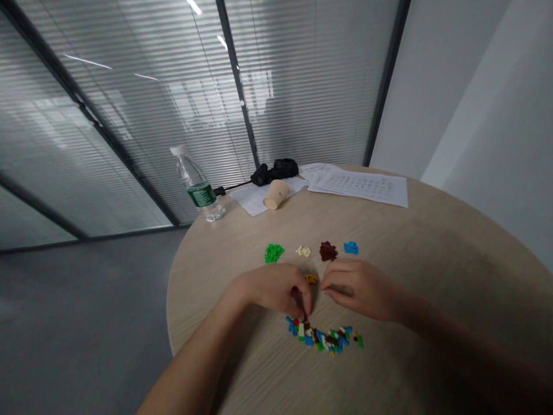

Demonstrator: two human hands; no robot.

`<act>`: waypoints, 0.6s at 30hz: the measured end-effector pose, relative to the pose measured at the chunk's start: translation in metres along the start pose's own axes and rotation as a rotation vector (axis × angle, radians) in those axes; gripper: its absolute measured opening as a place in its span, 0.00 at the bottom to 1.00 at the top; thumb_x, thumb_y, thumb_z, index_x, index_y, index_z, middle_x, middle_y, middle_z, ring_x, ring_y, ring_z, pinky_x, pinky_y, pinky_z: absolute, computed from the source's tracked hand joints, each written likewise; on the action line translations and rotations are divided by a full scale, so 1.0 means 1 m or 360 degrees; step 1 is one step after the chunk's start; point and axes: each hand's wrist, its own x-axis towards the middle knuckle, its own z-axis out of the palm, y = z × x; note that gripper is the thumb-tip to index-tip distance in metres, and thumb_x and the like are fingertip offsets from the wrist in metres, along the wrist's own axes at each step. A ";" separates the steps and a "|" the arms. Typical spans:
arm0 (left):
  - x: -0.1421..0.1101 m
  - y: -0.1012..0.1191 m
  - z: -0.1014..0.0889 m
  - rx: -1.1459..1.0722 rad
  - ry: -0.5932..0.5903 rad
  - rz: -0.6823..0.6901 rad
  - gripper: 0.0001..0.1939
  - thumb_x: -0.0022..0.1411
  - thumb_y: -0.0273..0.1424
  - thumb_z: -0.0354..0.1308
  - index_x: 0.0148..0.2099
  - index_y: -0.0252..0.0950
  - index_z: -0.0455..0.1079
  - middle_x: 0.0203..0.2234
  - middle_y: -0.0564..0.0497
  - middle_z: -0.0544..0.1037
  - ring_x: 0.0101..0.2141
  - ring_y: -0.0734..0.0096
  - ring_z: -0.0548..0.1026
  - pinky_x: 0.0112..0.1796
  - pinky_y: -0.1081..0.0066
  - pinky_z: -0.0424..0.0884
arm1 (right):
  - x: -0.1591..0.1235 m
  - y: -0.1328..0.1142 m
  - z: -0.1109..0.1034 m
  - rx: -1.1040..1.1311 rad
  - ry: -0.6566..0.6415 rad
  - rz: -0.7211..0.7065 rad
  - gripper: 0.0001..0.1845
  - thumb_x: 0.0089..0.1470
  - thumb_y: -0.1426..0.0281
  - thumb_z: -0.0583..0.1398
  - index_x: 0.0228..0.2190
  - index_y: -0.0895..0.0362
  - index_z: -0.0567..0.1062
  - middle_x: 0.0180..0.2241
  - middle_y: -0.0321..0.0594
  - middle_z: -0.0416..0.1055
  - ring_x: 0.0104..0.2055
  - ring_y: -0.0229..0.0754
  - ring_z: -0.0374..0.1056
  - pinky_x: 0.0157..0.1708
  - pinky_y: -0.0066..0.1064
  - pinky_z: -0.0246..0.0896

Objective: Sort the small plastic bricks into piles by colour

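Note:
My left hand [283,291] bends downward, its fingertips pinched at the left end of a curved heap of mixed small toy bricks [326,340]. Whatever sits between those fingertips is too small to name. My right hand [360,288] hovers to the right with thumb and fingers drawn together; what they hold, if anything, cannot be made out. Between the two hands lies a small yellow-orange pile of bricks [311,279], partly covered by my left hand. Beyond them is a row of sorted piles: green bricks [273,253], cream bricks [303,251], dark brown bricks [328,251] and blue bricks [351,247].
Toward the far left edge of the round wooden table [207,276] stands a water bottle [201,190]. A paper cup [276,194] lies tipped on a sheet, beside a black bundled object [280,169]. Printed papers [363,185] spread along the back edge.

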 end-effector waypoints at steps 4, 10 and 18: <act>0.003 -0.001 0.003 -0.0023 -0.0047 -0.0031 0.07 0.49 0.25 0.61 0.33 0.37 0.76 0.23 0.55 0.76 0.24 0.78 0.69 0.25 0.78 0.59 | 0.000 0.003 0.002 -0.0056 0.0065 0.0017 0.07 0.53 0.74 0.56 0.29 0.57 0.76 0.29 0.39 0.72 0.33 0.38 0.66 0.34 0.29 0.58; 0.005 -0.004 0.004 -0.0077 -0.0078 -0.0029 0.06 0.50 0.25 0.61 0.33 0.37 0.76 0.22 0.55 0.76 0.23 0.78 0.69 0.25 0.78 0.60 | 0.001 0.001 0.003 -0.0063 0.0089 0.0030 0.07 0.52 0.75 0.56 0.29 0.57 0.75 0.28 0.39 0.72 0.32 0.38 0.66 0.34 0.29 0.58; 0.003 -0.006 0.002 -0.0171 0.0002 0.0033 0.05 0.50 0.26 0.61 0.33 0.34 0.75 0.22 0.56 0.72 0.23 0.80 0.65 0.25 0.78 0.59 | 0.002 0.000 0.002 0.0007 0.0155 0.0094 0.06 0.52 0.74 0.57 0.29 0.57 0.75 0.28 0.40 0.73 0.32 0.38 0.66 0.34 0.29 0.59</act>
